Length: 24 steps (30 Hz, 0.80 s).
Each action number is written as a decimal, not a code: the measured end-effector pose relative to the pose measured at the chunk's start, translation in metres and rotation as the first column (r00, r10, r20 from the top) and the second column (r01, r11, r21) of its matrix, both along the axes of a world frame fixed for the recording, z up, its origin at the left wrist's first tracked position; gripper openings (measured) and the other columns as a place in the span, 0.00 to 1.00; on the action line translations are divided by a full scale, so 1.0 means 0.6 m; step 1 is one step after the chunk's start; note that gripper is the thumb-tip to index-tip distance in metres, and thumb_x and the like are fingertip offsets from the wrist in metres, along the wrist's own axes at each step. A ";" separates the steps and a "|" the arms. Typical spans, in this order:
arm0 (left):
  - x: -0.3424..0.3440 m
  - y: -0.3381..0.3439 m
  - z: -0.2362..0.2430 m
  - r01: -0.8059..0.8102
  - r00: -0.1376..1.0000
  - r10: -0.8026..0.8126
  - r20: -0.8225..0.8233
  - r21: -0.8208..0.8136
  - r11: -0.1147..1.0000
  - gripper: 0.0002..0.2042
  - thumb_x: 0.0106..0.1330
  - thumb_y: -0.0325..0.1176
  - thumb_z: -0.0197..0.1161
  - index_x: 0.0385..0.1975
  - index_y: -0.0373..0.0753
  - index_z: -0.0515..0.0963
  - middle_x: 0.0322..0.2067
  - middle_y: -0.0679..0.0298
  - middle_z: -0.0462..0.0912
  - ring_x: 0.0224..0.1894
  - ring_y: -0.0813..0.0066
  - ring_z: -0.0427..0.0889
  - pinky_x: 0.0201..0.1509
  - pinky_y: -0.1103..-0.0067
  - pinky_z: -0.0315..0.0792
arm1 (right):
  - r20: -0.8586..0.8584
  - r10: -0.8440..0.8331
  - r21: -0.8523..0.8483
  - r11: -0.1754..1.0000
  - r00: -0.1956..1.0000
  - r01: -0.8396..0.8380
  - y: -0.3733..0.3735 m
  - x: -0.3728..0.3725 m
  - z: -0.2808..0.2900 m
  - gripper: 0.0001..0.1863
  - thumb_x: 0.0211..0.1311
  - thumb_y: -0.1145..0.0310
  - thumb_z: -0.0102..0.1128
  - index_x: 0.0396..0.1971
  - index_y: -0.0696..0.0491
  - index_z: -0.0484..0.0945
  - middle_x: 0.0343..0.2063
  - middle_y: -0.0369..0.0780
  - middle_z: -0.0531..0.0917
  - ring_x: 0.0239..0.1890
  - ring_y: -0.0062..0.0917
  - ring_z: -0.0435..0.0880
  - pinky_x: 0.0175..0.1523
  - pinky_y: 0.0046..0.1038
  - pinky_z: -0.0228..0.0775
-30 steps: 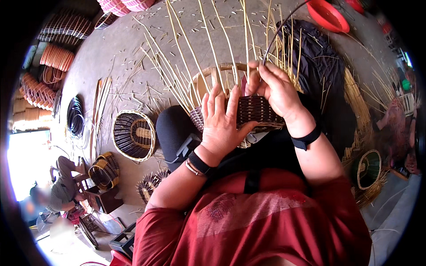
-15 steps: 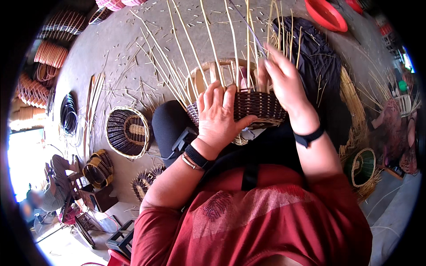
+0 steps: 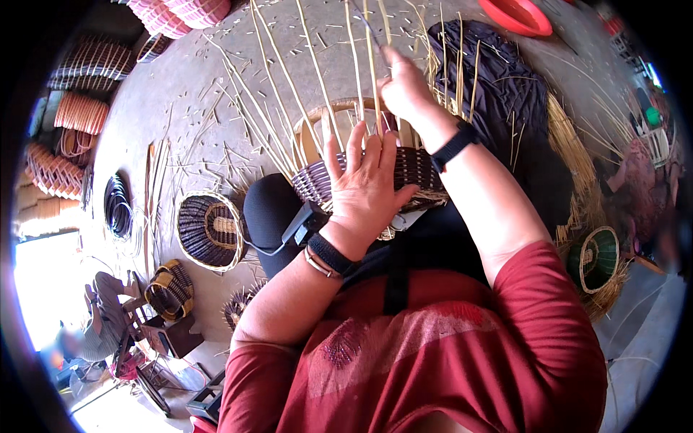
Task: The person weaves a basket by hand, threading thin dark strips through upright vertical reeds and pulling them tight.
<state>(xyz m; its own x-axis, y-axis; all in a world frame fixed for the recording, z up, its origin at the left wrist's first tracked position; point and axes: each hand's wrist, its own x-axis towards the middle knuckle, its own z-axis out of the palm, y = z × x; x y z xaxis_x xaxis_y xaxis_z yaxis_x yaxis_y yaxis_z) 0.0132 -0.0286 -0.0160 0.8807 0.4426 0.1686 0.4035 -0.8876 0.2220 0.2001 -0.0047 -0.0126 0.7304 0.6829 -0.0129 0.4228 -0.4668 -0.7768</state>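
Note:
A dark brown woven basket [image 3: 310,180] with a pale wooden piece [image 3: 310,126] behind its rim sits on my lap, its long pale stakes [image 3: 317,65] standing up in a fan. My left hand [image 3: 361,184] grips it over the near wall, fingers spread across the rim, thumb out to the right. My right hand [image 3: 408,90] is raised above the basket's right part among the stakes, closed around a thin dark strand [image 3: 368,25] that runs upward.
Finished baskets [image 3: 189,229], a cable coil [image 3: 117,206] and stick offcuts lie left. A co-worker [image 3: 105,317] sits at lower left. Dark cloth [image 3: 505,72], straw bundles [image 3: 577,166], a red basin [image 3: 516,16] and a green basket [image 3: 592,260] are at right. Stacked baskets [image 3: 86,112] line the upper left.
My right hand has moved up and left from the rim along with the dark strand, which now reaches farther left. My left hand stays on the basket, shifted slightly.

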 end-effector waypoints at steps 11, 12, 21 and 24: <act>-0.001 -0.003 -0.043 0.055 0.997 -0.042 -0.061 0.241 0.969 0.50 0.40 0.45 0.82 0.68 0.49 0.61 0.59 0.60 0.67 0.75 0.48 0.52 0.73 0.38 0.38 | -0.894 0.225 0.448 0.435 0.387 0.781 -0.295 0.101 -0.044 0.08 0.72 0.65 0.59 0.43 0.52 0.81 0.14 0.26 0.60 0.13 0.12 0.56 0.16 0.18 0.46; 0.005 -0.007 -0.015 0.086 0.980 -0.067 -0.186 0.096 0.992 0.35 0.60 0.37 0.64 0.70 0.48 0.61 0.61 0.59 0.68 0.76 0.48 0.51 0.72 0.35 0.38 | -0.653 0.516 0.754 0.378 0.554 0.537 -0.329 0.151 -0.058 0.06 0.73 0.66 0.57 0.39 0.52 0.80 0.13 0.26 0.58 0.12 0.12 0.55 0.16 0.19 0.46; -0.073 0.007 -0.088 -0.101 0.994 0.104 0.032 -0.076 0.992 0.47 0.33 0.42 0.81 0.62 0.49 0.68 0.52 0.59 0.72 0.69 0.46 0.62 0.73 0.45 0.45 | -0.740 0.270 0.603 0.673 0.616 0.428 -0.178 -0.049 0.050 0.19 0.78 0.61 0.50 0.61 0.54 0.74 0.25 0.30 0.71 0.26 0.16 0.66 0.36 0.19 0.62; -0.098 0.024 -0.106 -0.087 0.996 0.090 0.021 -0.140 0.986 0.46 0.35 0.43 0.82 0.61 0.49 0.69 0.53 0.61 0.73 0.69 0.48 0.62 0.73 0.47 0.46 | -0.417 0.362 0.653 0.757 0.833 -0.002 -0.194 -0.078 0.014 0.18 0.80 0.65 0.46 0.63 0.53 0.74 0.21 0.27 0.67 0.21 0.10 0.60 0.26 0.15 0.53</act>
<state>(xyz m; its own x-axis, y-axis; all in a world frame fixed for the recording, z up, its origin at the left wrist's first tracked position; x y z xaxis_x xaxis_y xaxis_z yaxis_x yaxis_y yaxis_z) -0.0456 -0.0141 -0.0794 0.8331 0.5393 0.1229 0.4713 -0.8084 0.3526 0.1530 -0.1210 -0.0042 0.6004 0.7885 0.1333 -0.0760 0.2223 -0.9720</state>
